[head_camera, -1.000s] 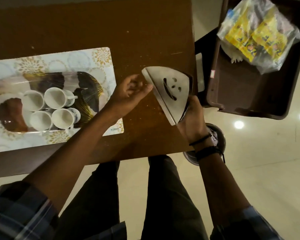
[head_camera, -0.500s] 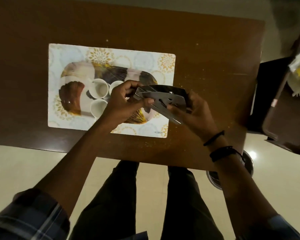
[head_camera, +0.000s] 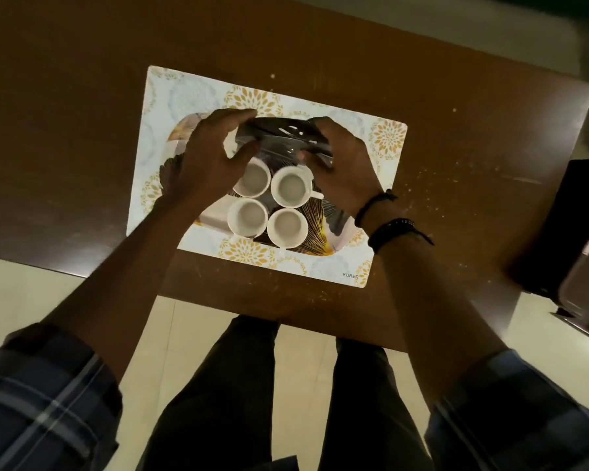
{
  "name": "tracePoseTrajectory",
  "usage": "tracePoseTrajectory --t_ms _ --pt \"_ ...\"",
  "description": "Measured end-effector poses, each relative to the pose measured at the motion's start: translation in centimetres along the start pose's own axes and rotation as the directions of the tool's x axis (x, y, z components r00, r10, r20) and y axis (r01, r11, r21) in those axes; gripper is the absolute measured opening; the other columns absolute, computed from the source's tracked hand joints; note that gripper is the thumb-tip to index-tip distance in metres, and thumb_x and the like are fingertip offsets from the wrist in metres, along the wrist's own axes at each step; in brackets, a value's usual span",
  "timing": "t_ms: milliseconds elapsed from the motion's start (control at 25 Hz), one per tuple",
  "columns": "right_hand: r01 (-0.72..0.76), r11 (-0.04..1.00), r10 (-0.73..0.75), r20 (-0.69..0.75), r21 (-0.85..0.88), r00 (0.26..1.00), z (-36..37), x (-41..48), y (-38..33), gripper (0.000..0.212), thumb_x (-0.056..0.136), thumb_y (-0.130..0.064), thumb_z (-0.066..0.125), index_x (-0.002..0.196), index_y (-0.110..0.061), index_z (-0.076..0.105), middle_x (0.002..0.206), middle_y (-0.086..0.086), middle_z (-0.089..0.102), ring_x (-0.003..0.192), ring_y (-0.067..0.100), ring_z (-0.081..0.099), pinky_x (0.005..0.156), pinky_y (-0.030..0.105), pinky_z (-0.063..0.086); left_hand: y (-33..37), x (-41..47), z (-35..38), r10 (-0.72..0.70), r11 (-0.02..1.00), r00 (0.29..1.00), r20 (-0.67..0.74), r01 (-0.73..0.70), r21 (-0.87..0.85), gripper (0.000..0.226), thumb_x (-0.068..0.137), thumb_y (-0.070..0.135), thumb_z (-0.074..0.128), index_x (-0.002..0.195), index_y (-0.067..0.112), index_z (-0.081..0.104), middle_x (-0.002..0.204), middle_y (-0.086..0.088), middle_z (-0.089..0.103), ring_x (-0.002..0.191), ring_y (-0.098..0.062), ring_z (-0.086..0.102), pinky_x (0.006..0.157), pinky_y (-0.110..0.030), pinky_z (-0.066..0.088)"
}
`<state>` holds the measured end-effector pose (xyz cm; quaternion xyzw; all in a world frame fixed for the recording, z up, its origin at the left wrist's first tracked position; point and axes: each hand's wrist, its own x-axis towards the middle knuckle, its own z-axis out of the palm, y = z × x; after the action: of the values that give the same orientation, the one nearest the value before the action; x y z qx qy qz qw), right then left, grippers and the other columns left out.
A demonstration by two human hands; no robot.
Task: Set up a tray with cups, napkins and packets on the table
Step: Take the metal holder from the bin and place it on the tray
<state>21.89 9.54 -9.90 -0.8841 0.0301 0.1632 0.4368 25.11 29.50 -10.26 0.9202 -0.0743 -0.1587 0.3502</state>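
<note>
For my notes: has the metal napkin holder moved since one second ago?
Yes. The napkin holder, in both hands, went from the table's right edge leftward to above the tray, behind the cups.

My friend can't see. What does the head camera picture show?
Both hands, left hand and right hand, hold a shiny metal holder over a tray with four white cups, on a placemat on a brown table.

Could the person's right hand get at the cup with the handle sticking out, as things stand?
Probably yes, but not freely: the right hand sits just beside that cup, yet both hands grip the metal holder, so it would have to let go first.
</note>
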Motion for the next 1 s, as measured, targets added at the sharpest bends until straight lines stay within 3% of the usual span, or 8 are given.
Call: tracePoseTrajectory --t_ms 240,440,600,760,800,920,1000 --pt "-0.058 0.997 0.062 0.087 -0.044 0.994 2.8 2.6 -0.2 0.048 0.094 -0.016 0.059 0.139 -0.004 0.046 0.139 0.014 0.053 0.131 0.028 0.048 0.109 0.039 0.037 -2.7 1.5 -0.1 -0.028 0.997 0.993 0.113 0.020 0.070 0.041 0.095 -0.001 0.047 0.134 0.007 0.054 0.140 -0.012 0.054 0.133 -0.023 0.047 0.106 -0.012 0.027" --pt "-0.037 0.998 0.040 0.088 -0.041 0.995 3.8 1.9 -0.1 0.049 0.094 -0.015 0.060 0.137 0.001 0.046 0.136 0.019 0.053 0.128 0.031 0.049 0.107 0.033 0.037 -3.3 1.2 0.0 -0.081 0.996 0.977 0.197 0.071 0.053 0.048 0.095 -0.003 0.040 0.140 0.011 0.049 0.146 -0.008 0.049 0.136 -0.022 0.044 0.110 -0.020 0.031" --pt "-0.038 0.999 0.038 0.055 0.006 0.998 3.0 0.8 0.2 0.061 0.089 -0.017 0.066 0.142 0.000 0.039 0.139 0.017 0.049 0.131 0.028 0.046 0.109 0.035 0.038 -1.8 0.4 -0.3 -0.087 0.995 0.988 0.126 0.080 0.058 0.047 0.097 0.000 0.041 0.142 0.012 0.045 0.149 -0.007 0.046 0.138 -0.020 0.041 0.106 -0.013 0.025" --pt "-0.180 0.969 0.205 -0.141 0.171 0.969 0.6 -1.6 1.4 0.063 0.089 -0.014 0.066 0.143 -0.002 0.036 0.140 0.015 0.049 0.131 0.023 0.046 0.102 0.028 0.041 2.4 -0.6 0.8 -0.056 0.998 0.998 0.008 0.056 0.021 0.045 0.097 0.006 0.042 0.142 0.015 0.046 0.145 0.003 0.048 0.133 -0.012 0.042 0.093 0.010 0.012" --pt "-0.194 0.956 0.238 -0.198 0.219 0.951 -0.3 -2.4 2.1 0.060 0.090 -0.011 0.064 0.142 -0.001 0.036 0.140 0.016 0.049 0.131 0.024 0.047 0.104 0.027 0.040 3.7 -0.8 1.5 -0.028 1.000 1.000 0.000 0.028 0.007 0.046 0.097 0.006 0.043 0.142 0.014 0.046 0.143 0.004 0.047 0.132 -0.012 0.041 0.096 0.008 0.013" --pt "-0.208 0.931 0.317 -0.381 0.300 0.868 -3.3 -5.5 5.1 0.055 0.092 -0.007 0.060 0.142 0.002 0.035 0.143 0.018 0.046 0.132 0.026 0.046 0.109 0.032 0.041 7.9 -1.2 4.5 0.068 0.996 0.995 0.069 -0.064 -0.055 0.045 0.096 0.003 0.046 0.141 0.007 0.046 0.146 -0.012 0.047 0.140 -0.025 0.037 0.114 -0.021 0.023" --pt "-0.249 0.895 0.409 -0.463 0.369 0.786 -5.6 -7.4 7.6 0.058 0.093 -0.008 0.058 0.144 -0.001 0.032 0.147 0.015 0.042 0.135 0.024 0.044 0.109 0.030 0.041 10.4 -1.6 6.7 0.103 0.995 0.990 0.096 -0.102 -0.010 0.044 0.096 0.007 0.048 0.140 0.007 0.047 0.148 -0.012 0.045 0.146 -0.028 0.028 0.121 -0.036 0.020"
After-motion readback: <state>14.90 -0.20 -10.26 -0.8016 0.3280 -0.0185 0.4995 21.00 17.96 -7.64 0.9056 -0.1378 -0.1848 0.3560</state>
